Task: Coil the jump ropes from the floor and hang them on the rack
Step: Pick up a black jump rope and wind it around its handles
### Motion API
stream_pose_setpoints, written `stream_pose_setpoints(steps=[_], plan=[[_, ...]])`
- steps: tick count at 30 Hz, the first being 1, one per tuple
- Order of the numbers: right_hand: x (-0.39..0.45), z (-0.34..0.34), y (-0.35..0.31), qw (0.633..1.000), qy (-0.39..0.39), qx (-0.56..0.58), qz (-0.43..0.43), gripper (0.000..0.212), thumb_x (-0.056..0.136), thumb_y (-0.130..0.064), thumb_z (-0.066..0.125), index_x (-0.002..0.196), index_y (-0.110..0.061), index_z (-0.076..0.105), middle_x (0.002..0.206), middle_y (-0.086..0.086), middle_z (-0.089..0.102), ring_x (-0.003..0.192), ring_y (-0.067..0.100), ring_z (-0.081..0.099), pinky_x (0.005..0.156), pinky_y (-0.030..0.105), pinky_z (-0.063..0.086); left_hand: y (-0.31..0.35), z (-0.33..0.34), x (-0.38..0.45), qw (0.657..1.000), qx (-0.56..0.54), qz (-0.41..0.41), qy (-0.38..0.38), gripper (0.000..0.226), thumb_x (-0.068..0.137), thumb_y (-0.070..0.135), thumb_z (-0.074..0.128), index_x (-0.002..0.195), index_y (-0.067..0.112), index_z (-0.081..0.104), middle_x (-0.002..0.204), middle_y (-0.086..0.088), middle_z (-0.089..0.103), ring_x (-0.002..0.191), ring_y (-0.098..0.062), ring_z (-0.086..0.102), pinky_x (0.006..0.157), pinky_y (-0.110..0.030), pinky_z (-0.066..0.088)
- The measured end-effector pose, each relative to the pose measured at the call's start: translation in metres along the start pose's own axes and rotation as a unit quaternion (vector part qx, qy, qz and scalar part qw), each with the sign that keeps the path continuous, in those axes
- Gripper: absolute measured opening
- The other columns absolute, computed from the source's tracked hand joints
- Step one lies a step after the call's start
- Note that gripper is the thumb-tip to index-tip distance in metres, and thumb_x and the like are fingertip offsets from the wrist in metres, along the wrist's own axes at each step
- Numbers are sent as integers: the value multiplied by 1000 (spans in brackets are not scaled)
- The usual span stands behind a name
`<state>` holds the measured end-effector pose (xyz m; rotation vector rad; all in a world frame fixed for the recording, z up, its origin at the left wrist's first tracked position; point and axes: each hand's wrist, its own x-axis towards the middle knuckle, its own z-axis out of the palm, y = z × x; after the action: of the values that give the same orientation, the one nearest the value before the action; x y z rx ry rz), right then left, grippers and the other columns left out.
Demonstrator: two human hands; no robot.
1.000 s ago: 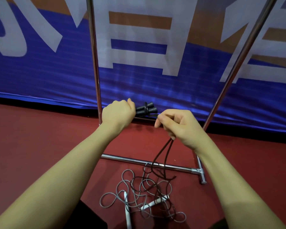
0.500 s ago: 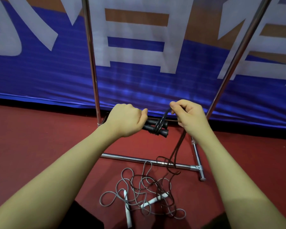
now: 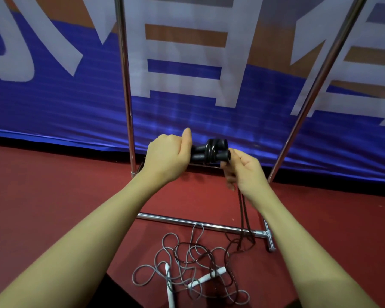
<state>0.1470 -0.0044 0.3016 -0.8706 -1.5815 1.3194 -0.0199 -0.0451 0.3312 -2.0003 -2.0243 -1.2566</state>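
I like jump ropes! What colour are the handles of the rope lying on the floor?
White handles, on a grey rope, seen in the head view.

Handles: side by side between my left hand and right hand.
Rack: behind my hands, before the banner.
Ropes: tangled on the floor, before the rack's base bar.

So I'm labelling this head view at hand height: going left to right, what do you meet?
Rack's left upright → left hand → black handles with dark rope wound round them → right hand → rack's right upright.
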Motion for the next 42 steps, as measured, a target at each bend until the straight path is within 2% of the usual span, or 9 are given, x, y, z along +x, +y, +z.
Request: stream_pose_setpoints(steps=[8, 16, 21, 26, 31, 35, 38, 40, 42], plan=[[-4, 18, 3, 995, -96, -27, 17, 34, 103, -18, 32, 79, -10, 54, 52, -9, 34, 41, 5, 22, 39, 22, 23, -9, 18, 14, 981, 15, -194, -12, 42, 103, 33, 16, 81, 9, 43, 77, -9, 51, 76, -30, 43, 69, -34, 31], [-12, 12, -9, 987, -121, -105, 19, 36, 102, -19, 37, 73, -11, 57, 46, -10, 33, 38, 3, 24, 39, 15, 23, -18, 30, 13, 973, 109, -198, -44, 56, 103, 41, 16, 79, 6, 52, 92, -17, 60, 93, -37, 56, 77, -37, 36], [-13, 9, -9, 973, -143, -179, -7, 33, 100, -19, 44, 71, -17, 59, 43, -11, 39, 40, 2, 31, 44, 15, 27, -22, 36, 9, 968, 171, -176, -56, 59, 103, 38, 20, 94, -1, 63, 103, -23, 64, 98, -40, 59, 79, -37, 39], [-13, 7, -4, 930, -179, -307, -92, 21, 88, -31, 52, 72, -22, 63, 68, 20, 58, 58, 18, 43, 63, 36, 37, -33, 43, 2, 958, 245, -120, -85, 53, 103, 32, 25, 94, 0, 66, 102, -22, 65, 96, -40, 61, 70, -35, 33], [-8, 0, -4, 926, -131, -330, -131, 28, 89, -33, 53, 66, -19, 60, 65, 5, 62, 61, 24, 54, 65, 36, 42, -30, 46, -3, 947, 288, -7, -142, 53, 103, 35, 25, 92, 5, 68, 100, -20, 67, 94, -37, 62, 67, -32, 31], [-3, -9, -6, 943, -75, -295, -134, 29, 90, -26, 62, 66, -8, 62, 59, 1, 59, 54, 8, 48, 58, 22, 39, -25, 41, -6, 944, 276, 92, -157, 54, 103, 37, 24, 84, 9, 66, 90, -16, 68, 88, -36, 62, 63, -31, 28], [-1, -15, -9, 965, -41, -241, -92, 24, 87, -21, 66, 64, -14, 60, 55, -9, 51, 53, 3, 44, 55, 17, 36, -23, 36, -7, 941, 259, 157, -152, 61, 99, 41, 11, 73, 13, 59, 80, -12, 66, 81, -36, 60, 60, -31, 25], [1, -17, -9, 975, -29, -212, -59, 22, 85, -19, 68, 66, -12, 59, 55, -4, 47, 45, 5, 42, 49, 15, 36, -24, 33, -7, 944, 229, 204, -122, 62, 87, 45, -2, 62, 17, 47, 67, -12, 63, 68, -37, 58, 56, -31, 21], [2, -19, -8, 981, -27, -188, -38, 21, 84, -18, 69, 66, -12, 59, 57, 1, 47, 40, 7, 42, 46, 16, 36, -23, 29, -8, 949, 189, 234, -97, 48, 87, 41, 11, 52, 19, 35, 46, -11, 51, 45, -35, 50, 50, -26, 14]])
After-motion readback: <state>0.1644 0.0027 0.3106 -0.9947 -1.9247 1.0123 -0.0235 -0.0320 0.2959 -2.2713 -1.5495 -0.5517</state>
